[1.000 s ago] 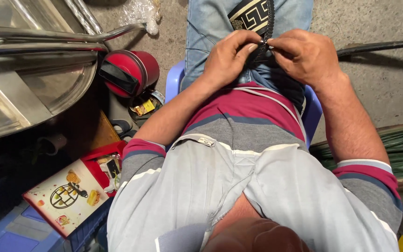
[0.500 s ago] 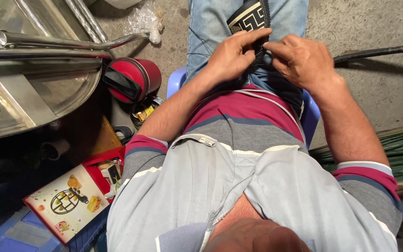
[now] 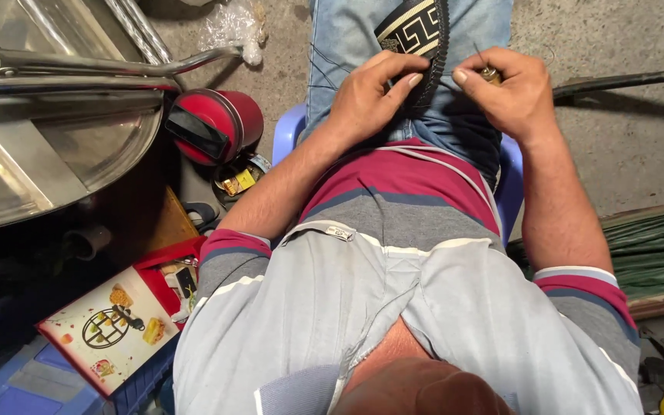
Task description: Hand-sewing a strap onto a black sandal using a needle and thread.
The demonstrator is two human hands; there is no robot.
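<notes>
Steel basin (image 3: pixel 48 165) at upper left, bare metal inside. Red box (image 3: pixel 164 270) at lower left, open, lid showing a patterned print, small items inside, too small to tell. Red cylindrical tin (image 3: pixel 217 124) lies on its side beside the blue stool (image 3: pixel 287 132). Black band with gold key pattern (image 3: pixel 416 32) lies over the person's lap, between both hands. Left hand (image 3: pixel 369 96) lies flat on it, fingers pressing down. Right hand (image 3: pixel 505 86) curls narrowly, pinching a small brass-coloured piece (image 3: pixel 490 74).
</notes>
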